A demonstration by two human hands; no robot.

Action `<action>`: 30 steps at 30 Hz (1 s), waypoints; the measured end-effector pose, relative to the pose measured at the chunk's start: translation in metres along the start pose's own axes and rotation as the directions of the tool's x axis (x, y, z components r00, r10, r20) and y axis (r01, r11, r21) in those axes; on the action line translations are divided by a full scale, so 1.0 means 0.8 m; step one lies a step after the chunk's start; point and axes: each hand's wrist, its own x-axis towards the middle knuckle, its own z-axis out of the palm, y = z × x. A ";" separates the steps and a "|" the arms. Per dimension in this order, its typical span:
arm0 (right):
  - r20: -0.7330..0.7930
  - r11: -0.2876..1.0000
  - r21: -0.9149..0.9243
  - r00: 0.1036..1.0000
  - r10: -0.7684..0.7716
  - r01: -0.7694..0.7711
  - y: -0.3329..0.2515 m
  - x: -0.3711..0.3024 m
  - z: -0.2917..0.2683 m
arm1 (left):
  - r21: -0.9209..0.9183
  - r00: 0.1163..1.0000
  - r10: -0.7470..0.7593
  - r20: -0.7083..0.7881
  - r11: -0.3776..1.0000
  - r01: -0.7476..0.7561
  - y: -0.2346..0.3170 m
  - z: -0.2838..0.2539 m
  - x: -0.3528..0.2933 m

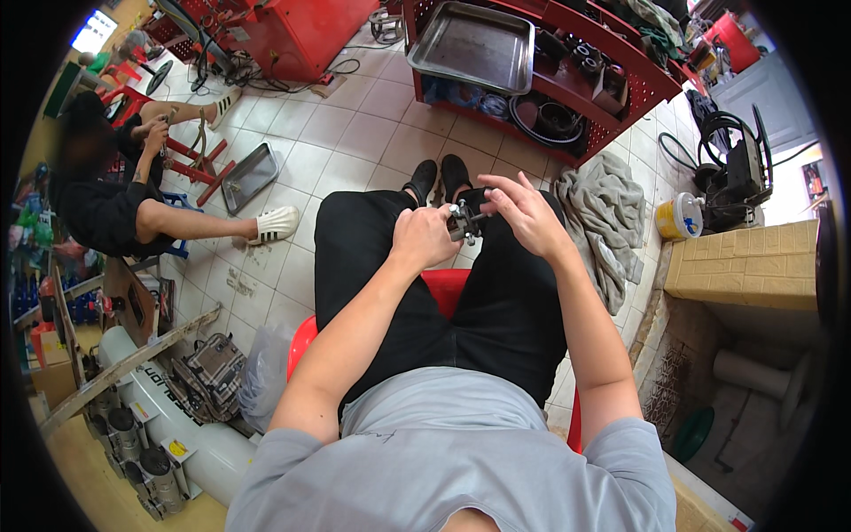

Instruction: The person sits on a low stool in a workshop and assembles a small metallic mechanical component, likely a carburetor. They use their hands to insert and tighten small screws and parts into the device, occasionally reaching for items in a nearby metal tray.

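Head view: the left hand (pixel 424 238) holds a small metal part with bolts (pixel 464 222) in front of the person, up between the knees. Its fingers are curled around one side, likely to keep the part from turning or slipping. The right hand (pixel 525 213) is wide, with its fingers spread, beside the thin rod (pixel 482 216) that sticks out of the part. I cannot tell if it touches the rod. Holding the part from one side leaves the rod end free for that hand.

The person sits on a red plastic chair (pixel 441 291), which seems to make it easy to work over the lap. A big metal tray (pixel 470 49) sits on the red cart (pixel 634 105); its raised rim could stop little bits rolling off. A grey cloth (pixel 603 213) lies bunched on the floor, near the right knee.
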 end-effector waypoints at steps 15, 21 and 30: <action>-0.027 0.999 -0.046 0.999 -0.017 0.015 0.013 0.000 0.000 | -0.037 0.995 -0.061 0.073 0.997 0.064 0.006 -0.011 0.002; 0.077 0.999 -0.031 0.997 0.020 -0.017 0.010 0.005 -0.014 | -0.027 0.997 -0.050 0.053 0.998 0.052 0.002 -0.007 0.001; 0.090 0.995 -0.094 0.995 0.043 -0.034 0.014 0.004 -0.010 | -0.032 0.997 -0.054 0.055 0.998 0.055 0.004 -0.010 0.001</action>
